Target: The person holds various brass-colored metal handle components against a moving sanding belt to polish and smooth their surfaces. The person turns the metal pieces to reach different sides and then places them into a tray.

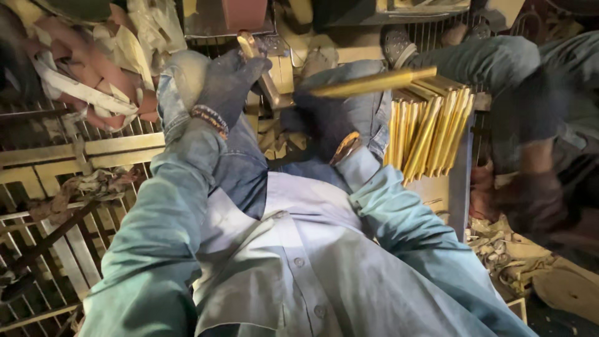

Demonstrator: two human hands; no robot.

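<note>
My left hand (229, 81), in a dark glove, grips a short brass-coloured tool or piece (262, 68) above my left knee. My right hand (326, 118), also gloved, holds one long yellow metal rod (374, 82) that points up to the right. A bundle of several similar yellow rods (430, 128) leans upright just right of my right hand, against a cardboard box (444, 193). I sit in jeans and a light shirt.
Another person in dark blue sits at the right, one blurred hand (530, 203) low near the box. Metal grating and bars (75, 156) lie at the left, with cloth scraps (87, 75) at top left and debris (511, 249) at lower right.
</note>
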